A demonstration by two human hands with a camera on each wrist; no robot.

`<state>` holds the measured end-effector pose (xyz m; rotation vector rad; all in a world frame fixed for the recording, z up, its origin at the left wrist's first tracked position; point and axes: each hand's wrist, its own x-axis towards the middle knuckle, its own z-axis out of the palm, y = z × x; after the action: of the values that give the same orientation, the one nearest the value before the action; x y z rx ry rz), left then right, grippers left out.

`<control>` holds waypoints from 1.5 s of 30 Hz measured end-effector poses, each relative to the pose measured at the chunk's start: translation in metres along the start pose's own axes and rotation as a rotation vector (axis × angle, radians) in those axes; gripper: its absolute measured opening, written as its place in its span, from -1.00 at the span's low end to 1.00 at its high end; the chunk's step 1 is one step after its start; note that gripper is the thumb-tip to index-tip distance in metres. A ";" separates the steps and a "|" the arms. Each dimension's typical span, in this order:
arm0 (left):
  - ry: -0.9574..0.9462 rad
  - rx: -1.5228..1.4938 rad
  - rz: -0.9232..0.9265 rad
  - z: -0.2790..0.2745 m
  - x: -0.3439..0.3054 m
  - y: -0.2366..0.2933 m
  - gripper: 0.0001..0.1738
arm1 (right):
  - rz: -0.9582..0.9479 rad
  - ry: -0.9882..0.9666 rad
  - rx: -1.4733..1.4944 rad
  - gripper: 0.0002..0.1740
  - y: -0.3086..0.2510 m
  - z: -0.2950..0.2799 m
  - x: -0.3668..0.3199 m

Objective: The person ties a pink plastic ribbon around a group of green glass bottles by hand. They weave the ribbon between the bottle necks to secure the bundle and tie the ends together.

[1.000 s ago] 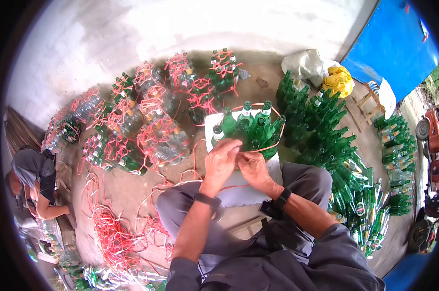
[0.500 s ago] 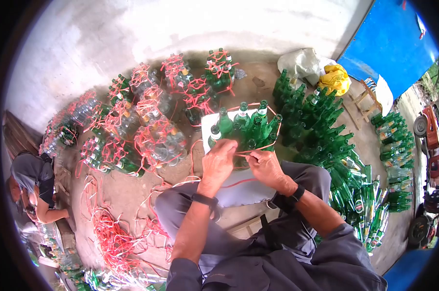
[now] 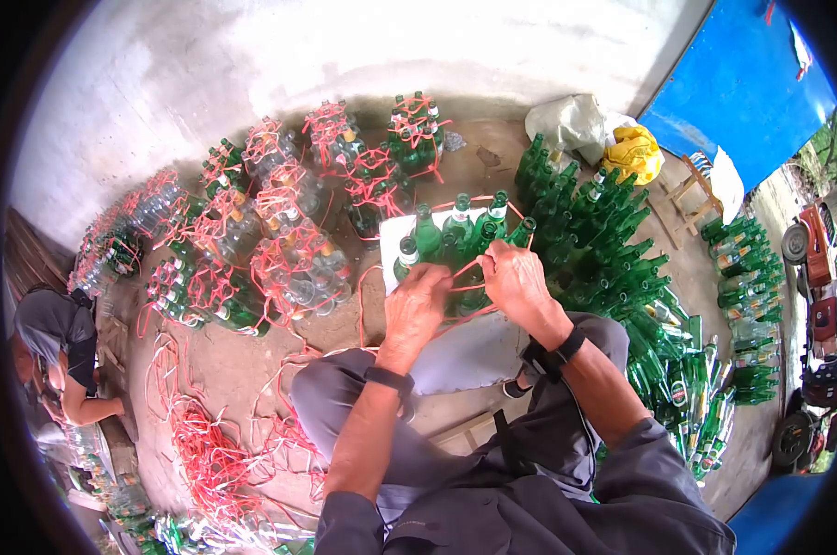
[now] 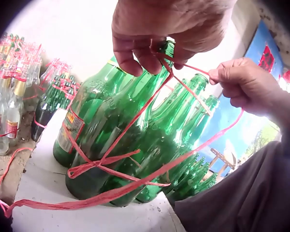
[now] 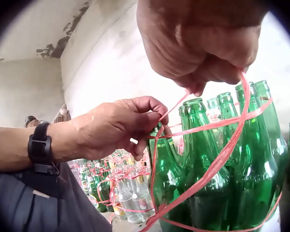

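Several green glass bottles [image 3: 428,233] stand in a tight group on a white block [image 4: 43,181] in front of my knees. Red plastic twine [image 5: 210,175] runs around the group and crosses on the bottles' sides. With thumb and fingers my left hand [image 3: 417,307] pinches the twine close at the neck of a near bottle, which the hand partly hides in the left wrist view. My right hand [image 3: 522,285], fingers curled, grips a strand stretched between the two hands. From that same hand a longer, wider length of twine hangs down past the bottles.
Bundles of bottles tied with red twine [image 3: 303,268] stand on the left and along the wall. A heap of loose twine [image 3: 210,453] lies on the floor at left. Loose green bottles [image 3: 603,240] crowd the right side. Another person [image 3: 58,342] bends over at far left.
My right hand has moved up and to the right, away from the left, drawing the strand between them out longer. My left hand stays near the same bottle neck.
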<state>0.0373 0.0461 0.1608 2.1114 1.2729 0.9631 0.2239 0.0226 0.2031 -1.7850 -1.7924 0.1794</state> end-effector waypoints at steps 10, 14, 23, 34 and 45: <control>0.101 0.048 -0.046 0.013 0.004 0.002 -0.92 | 0.137 -0.138 -0.322 -0.79 -0.007 0.003 -0.008; 0.108 0.046 -0.070 0.013 0.004 0.005 -0.93 | 0.192 -0.098 -0.245 -0.91 -0.008 0.012 -0.027; 0.117 0.015 -0.103 0.012 0.004 0.013 -0.94 | 0.242 0.098 -0.083 -0.77 0.010 0.031 -0.036; 0.223 0.236 0.286 0.004 0.003 0.048 -0.69 | 0.253 0.214 0.104 -0.77 0.016 0.035 -0.051; -0.069 0.324 0.286 0.021 0.016 0.054 -0.71 | 0.414 0.133 0.353 -0.74 0.021 0.035 -0.055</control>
<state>0.0885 0.0357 0.1904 2.6087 1.1776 0.8297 0.2202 -0.0168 0.1467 -1.8327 -1.1948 0.4963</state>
